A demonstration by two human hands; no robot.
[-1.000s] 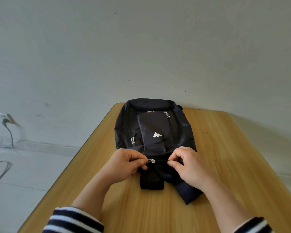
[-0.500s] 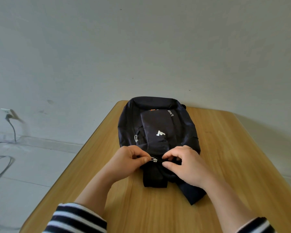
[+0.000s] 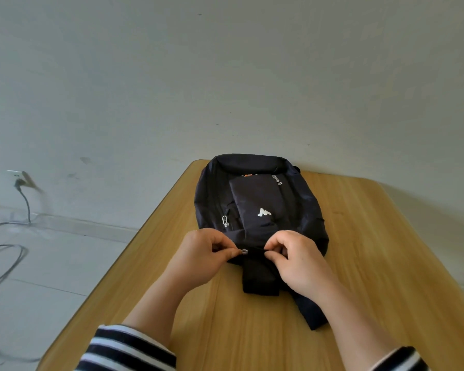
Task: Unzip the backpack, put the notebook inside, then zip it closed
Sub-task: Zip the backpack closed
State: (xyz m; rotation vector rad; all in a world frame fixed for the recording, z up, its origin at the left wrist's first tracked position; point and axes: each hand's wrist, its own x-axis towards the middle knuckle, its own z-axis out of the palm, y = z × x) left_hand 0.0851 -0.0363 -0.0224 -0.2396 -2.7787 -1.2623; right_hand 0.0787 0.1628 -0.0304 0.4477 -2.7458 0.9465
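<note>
A dark navy backpack [image 3: 257, 199] with a small white logo lies flat on the wooden table [image 3: 359, 263], its top end toward me. My left hand [image 3: 201, 257] pinches the silver zipper pull [image 3: 244, 252] at the backpack's near end. My right hand [image 3: 297, 261] pinches the dark fabric just right of the pull. A second silver pull [image 3: 225, 220] hangs on the left side pocket. A dark strap [image 3: 260, 279] trails toward me between my hands. No notebook is visible.
The table's far edge meets a pale wall. Off the table's left edge, a wall socket [image 3: 16, 175] with a plugged black cable [image 3: 6, 266] runs across the tiled floor. Bare wood lies on both sides of the backpack and in front of it.
My left hand holding the zipper pull has shifted slightly left, away from my right hand. The view has tilted a little; the backpack stays put.
</note>
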